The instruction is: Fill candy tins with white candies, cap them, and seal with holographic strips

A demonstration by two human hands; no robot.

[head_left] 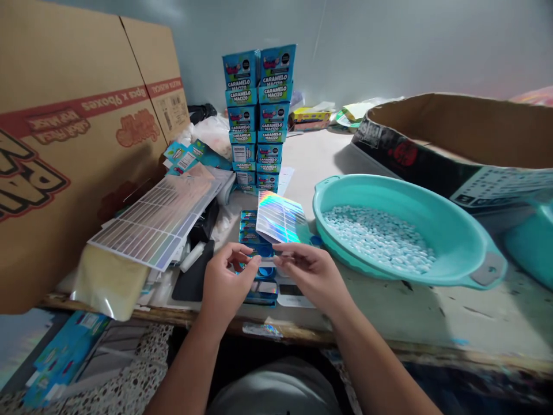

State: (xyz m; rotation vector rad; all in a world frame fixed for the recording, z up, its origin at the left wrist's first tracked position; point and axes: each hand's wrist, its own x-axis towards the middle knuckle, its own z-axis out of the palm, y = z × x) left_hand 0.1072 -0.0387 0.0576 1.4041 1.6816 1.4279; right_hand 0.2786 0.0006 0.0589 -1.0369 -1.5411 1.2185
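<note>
My left hand [230, 279] and my right hand [309, 274] face each other near the table's front edge. Between their fingertips they pinch the two ends of a narrow clear strip [267, 261]. Under and behind the fingers lie small blue boxes [249, 226] in a column, partly hidden by my hands. A shiny rainbow sticker sheet [283, 218] with rows of strips rests on the far end of that column. To the right of my right hand stands a turquoise basin [458, 230] holding small pale blue candies [380, 239].
Stacked blue candy boxes [272, 118] rise behind the sheet. A big cardboard carton [78, 127] fills the left, beside more sticker sheets [159, 213]. An open black box [415, 155] stands behind the basin. The table's wooden edge [302, 335] runs in front.
</note>
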